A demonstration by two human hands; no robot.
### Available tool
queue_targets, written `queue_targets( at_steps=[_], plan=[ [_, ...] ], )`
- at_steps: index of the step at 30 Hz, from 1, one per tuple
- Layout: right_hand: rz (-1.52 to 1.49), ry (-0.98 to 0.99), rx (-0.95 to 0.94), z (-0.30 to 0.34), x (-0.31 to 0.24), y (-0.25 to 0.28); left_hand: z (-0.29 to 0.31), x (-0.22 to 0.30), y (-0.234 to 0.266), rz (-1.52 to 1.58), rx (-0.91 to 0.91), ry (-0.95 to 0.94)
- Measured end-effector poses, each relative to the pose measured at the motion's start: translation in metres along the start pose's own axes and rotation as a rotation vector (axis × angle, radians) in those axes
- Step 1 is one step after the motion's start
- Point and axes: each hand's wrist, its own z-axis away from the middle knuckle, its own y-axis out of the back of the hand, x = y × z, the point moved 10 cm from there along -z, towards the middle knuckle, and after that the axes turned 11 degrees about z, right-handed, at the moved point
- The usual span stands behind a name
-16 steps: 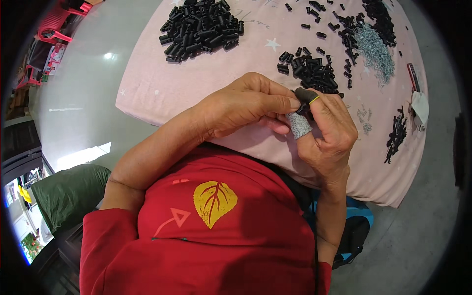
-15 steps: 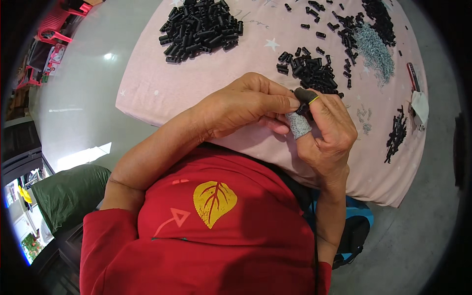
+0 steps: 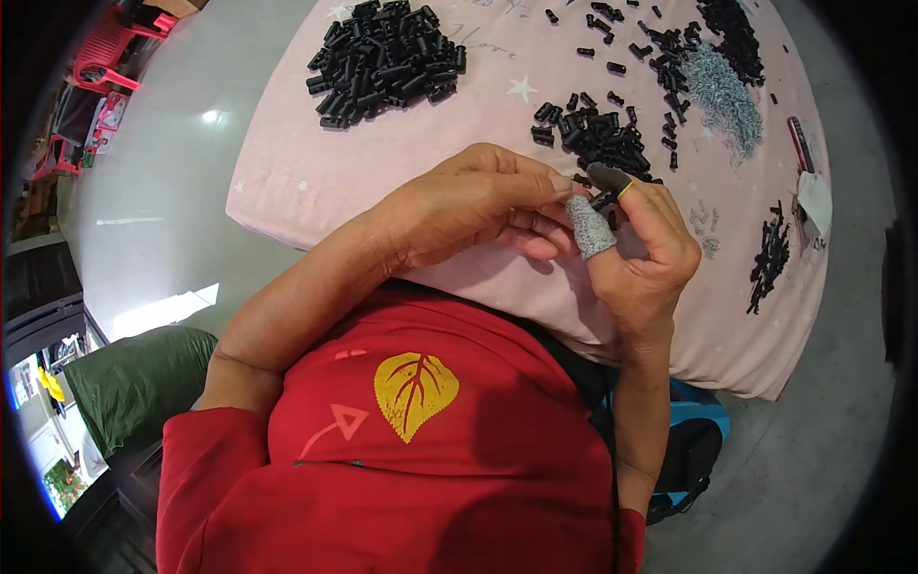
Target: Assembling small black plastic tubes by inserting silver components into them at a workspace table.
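Observation:
My right hand [image 3: 639, 253] wears a grey knit cover [image 3: 592, 230] on the thumb and a dark cover [image 3: 608, 177] with a yellow edge on the index finger. Pinched between those two covered tips is a small black plastic part [image 3: 603, 201]. My left hand [image 3: 478, 206] is close beside it, thumb and forefinger pressed together near the part's end. Whatever those left fingertips hold is too small to make out. Just beyond the hands lies a loose pile of short black cylindrical parts [image 3: 602, 139].
A pink cloth-covered table [image 3: 316, 182] carries a bigger heap of black cylinders [image 3: 387, 62] at far left. At the right are a pile of silvery screws [image 3: 725, 100], thin black strips [image 3: 768, 258], a red-and-black tool [image 3: 797, 143] and a white piece [image 3: 815, 203].
My fingertips have drawn slightly apart, and the right hand has shifted a little to the right. More of the black part now shows between the covered thumb and index finger.

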Motion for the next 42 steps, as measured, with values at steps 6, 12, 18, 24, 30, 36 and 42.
queue_targets(
  at_steps=[6, 12, 18, 24, 30, 36, 42],
  plan=[
    [0.124, 0.09, 0.033, 0.0, -0.008, 0.004, 0.0, 0.0, -0.001, -0.038, 0.005, 0.008],
    [0.201, 0.192, 0.03, 0.003, -0.015, 0.001, 0.0, 0.001, -0.003, -0.05, -0.004, -0.004],
    [0.153, 0.212, 0.025, 0.001, -0.021, 0.002, 0.004, 0.005, -0.006, -0.123, 0.026, -0.104],
    [0.117, 0.257, -0.028, 0.0, -0.029, -0.004, 0.006, 0.011, -0.009, -0.168, 0.005, -0.22],
    [0.163, 0.162, -0.037, 0.001, -0.016, 0.003, 0.046, 0.078, 0.024, -0.607, 0.336, -0.592],
    [0.272, 0.198, -0.102, 0.003, -0.014, -0.01, 0.103, 0.134, 0.027, -1.388, 0.769, -1.039],
    [0.267, 0.181, -0.088, 0.002, -0.012, -0.004, 0.108, 0.139, 0.032, -1.504, 0.838, -1.073]
  ],
)
